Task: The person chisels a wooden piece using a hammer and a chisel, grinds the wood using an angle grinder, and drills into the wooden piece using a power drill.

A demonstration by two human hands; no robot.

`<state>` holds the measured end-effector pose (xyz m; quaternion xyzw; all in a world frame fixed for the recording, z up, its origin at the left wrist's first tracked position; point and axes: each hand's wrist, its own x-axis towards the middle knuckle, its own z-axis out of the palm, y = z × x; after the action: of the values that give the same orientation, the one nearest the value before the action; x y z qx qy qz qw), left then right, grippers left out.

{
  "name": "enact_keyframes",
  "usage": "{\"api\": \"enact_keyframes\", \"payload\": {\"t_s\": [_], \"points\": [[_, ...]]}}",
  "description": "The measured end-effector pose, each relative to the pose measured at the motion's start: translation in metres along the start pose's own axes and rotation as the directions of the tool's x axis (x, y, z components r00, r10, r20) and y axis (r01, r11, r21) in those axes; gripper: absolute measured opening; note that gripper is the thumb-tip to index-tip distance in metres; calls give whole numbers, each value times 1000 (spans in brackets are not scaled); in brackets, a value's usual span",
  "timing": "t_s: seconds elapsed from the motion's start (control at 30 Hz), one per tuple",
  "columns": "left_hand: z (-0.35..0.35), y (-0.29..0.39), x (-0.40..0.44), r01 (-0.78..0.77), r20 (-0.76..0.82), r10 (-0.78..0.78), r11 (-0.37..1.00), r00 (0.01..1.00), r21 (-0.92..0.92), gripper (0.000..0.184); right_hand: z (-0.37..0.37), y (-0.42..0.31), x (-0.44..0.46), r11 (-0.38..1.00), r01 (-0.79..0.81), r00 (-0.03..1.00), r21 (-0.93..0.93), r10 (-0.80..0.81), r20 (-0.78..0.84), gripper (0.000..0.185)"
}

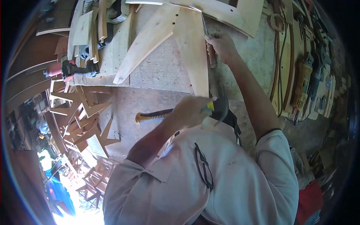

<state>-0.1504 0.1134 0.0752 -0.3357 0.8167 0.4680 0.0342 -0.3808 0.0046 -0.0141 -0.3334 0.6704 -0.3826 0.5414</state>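
Pale wooden pieces joined in a V [189, 41] lie on the worktable [157, 71], with small dark holes near their joint. My left hand [191, 111] is closed around a hammer [155, 116] in front of my chest, gripping it close to its head. The yellow-tipped handle sticks out to the left; the metal head is right of the hand. My right hand [223, 47] is at the right edge of the V. Its fingers are closed on a slim tool [212, 56] with a brownish handle, which stands along that edge; its far end is unclear.
A red and black power drill [71, 69] sits at the table's left corner, near stacked boards [120, 52]. Angular wooden frames [80, 108] are piled at the left. Along the right lie a yellow power tool [303, 84], a cable and wooden strips. Another curved wooden piece [228, 17] is at the top.
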Motion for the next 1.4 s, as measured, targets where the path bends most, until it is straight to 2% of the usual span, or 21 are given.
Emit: {"api": "enact_keyframes", "payload": {"t_s": [0.1, 0.2, 0.23, 0.3, 0.37, 0.4, 0.47, 0.57, 0.67, 0.73, 0.83, 0.9, 0.97, 1.07, 1.17, 1.3, 1.4], "points": [[-3, -7, -7, 23, 260, -35, 999, 965, 49, 43, -2, 2, -6, 998, -5, 999, 66, 3, 41, 32], [-3, -15, -20, 50, 180, -63, 996, 982, 77, 43, -12, 10, -26, 996, 25, 1000, -91, -26, -12, 29], [-3, -19, -25, 64, 137, -70, 997, 988, 48, 43, -16, 15, -35, 958, 112, 989, -264, -133, -62, 26], [-2, -29, -35, 88, 46, -87, 996, 995, -14, 43, -31, 34, -53, 772, 240, 927, -589, -363, -98, 21], [1, -41, -47, 58, -126, -73, 992, 989, -113, 40, -46, 62, -68, 670, 225, 854, -708, -486, -189, 22], [3, -47, -53, 39, -211, -72, 987, 975, -158, 39, -53, 61, -77, 665, 176, 872, -726, -447, -198, 24], [7, -59, -61, 111, -320, -172, 974, 932, -200, 37, -67, 58, -91, 649, 80, 902, -757, -370, -223, 29], [10, -87, -63, 176, -497, -252, 965, 830, -195, 36, -87, 77, -90, 478, 103, 823, -872, -533, -195, 27], [7, -125, -51, 239, -660, -226, 968, 717, -73, 34, -84, 64, -81, 453, 146, 726, -879, -653, -216, 22], [-1, -143, -38, 294, -728, -191, 956, 658, 15, 34, -76, 48, -60, 488, 310, 661, -816, -728, -184, 18], [-14, -162, -15, 319, -746, -112, 938, 657, 139, 42, -45, -4, -24, 525, 454, 610, -719, -772, -179, 13], [-21, -168, -2, 286, -741, -13, 927, 671, 242, 46, -28, -26, 12, 447, 549, 509, -706, -849, -142, 10], [-22, -171, 9, 259, -727, 46, 917, 685, 302, 51, -15, -35, 47, 444, 505, 533, -740, -835, -138, 7], [-23, -158, 17, 256, -765, 199, 866, 612, 430, 49, -4, -41, 75, 404, 422, 580, -812, -809, -101, 7], [-14, -169, 22, 271, -774, 173, 872, 609, 408, 51, -1, -40, 85, 397, 396, 601, -828, -794, -94, 8], [-11, -172, 26, 383, -786, 103, 829, 610, 406, 51, 4, -41, 90, 386, 409, 594, -827, -800, -80, 9], [-11, -170, 29, 394, -794, 98, 828, 599, 399, 50, 6, -42, 92, 432, 394, 630, -811, -770, -104, 10]]}}
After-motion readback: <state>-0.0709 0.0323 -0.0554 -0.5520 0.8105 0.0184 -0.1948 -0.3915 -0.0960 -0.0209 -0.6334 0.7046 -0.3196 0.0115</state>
